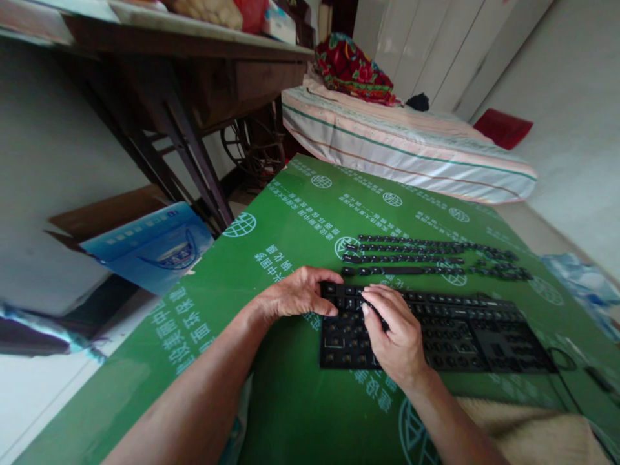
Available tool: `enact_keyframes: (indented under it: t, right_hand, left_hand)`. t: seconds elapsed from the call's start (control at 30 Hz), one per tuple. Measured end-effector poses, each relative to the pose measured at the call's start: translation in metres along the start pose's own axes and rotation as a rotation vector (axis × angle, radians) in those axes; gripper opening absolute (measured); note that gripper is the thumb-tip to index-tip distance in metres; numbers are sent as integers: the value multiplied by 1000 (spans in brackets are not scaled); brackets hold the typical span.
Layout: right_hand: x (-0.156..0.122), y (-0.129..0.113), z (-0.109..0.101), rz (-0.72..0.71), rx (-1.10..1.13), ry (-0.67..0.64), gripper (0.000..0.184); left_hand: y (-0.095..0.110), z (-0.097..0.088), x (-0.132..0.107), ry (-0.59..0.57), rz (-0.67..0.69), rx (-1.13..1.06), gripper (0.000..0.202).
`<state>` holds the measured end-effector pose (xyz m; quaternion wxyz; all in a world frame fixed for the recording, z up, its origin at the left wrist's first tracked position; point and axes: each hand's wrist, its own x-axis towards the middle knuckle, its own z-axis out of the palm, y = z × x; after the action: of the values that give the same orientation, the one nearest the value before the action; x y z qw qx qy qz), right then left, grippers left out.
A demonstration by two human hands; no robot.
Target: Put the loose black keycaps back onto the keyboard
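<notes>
A black keyboard lies on the green table. On its left part the upper rows carry keycaps, while the lower left shows bare switches. My left hand holds the keyboard's upper left corner, thumb and forefinger bent around it. Over the upper rows, the thumb and forefinger of my right hand are pinched together at the keys; whatever is between them is too small and hidden to make out. Beyond the keyboard, loose black keycaps are laid out in several rows.
The table has a printed green cover. A cable runs off the keyboard's right side. Beige cloth is at the lower right. A blue box stands left, below a dark sewing-machine table. A bed is behind.
</notes>
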<state>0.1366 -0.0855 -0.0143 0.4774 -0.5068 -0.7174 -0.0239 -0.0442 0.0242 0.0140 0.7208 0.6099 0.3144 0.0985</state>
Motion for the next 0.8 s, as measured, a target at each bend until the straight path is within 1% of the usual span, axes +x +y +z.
enact_keyframes:
  t: [0.17,0.37,0.57,0.8]
  right_hand:
    - [-1,1,0,2,-4,2,26]
    - [0,1,0,8,-12,4,27]
    - [0,1,0,8,-3,3,26]
    - [-1,1,0,13,-6,2,26]
  left_hand:
    - [-4,-1,1,13,12,21,56]
    - [-1,-1,1,-5,3,-18,55]
    - [-4,-1,1,15,19,40,55]
    - [-4,-2,1,-1,20,40,55]
